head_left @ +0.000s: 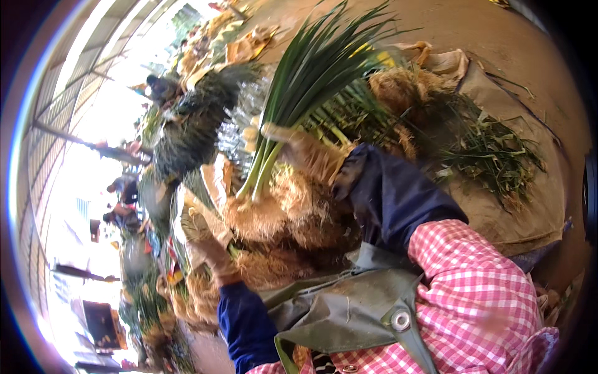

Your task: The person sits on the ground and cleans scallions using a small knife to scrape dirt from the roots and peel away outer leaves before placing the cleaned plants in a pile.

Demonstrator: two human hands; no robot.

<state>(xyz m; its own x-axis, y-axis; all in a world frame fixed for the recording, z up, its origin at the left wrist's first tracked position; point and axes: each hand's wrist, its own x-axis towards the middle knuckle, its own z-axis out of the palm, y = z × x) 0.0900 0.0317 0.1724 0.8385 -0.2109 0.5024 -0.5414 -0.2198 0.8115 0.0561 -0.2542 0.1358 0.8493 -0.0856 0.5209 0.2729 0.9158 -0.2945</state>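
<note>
Leeks are clamped in the right hand, their pale stalks slanting below it and their long leaves fanning up and to the right. The thumb lies along the near side of the stalks and the fingertips show on the far side; the rest of the fingers cannot be made out. The right forearm, in a dark blue sleeve cover, reaches in from the right with the wrist bent toward the left.

Below the grip, the stalks end in front of a heap of tan, hairy roots, and where one plant's roots stop and the next begin is hard to tell. The left hand is lower and farther left, its fingers pointing upward beside brown wrapping. Its fingers are blurred, so I cannot tell whether they close on anything. The left forearm, in a blue sleeve, rises from the lower edge, which cuts off the arm.

Nearer the body, a green apron hides part of the heap. To the right, loose leaves lie on tan sacking. Farther left, dark green bundles stand before people blurred by glare.
</note>
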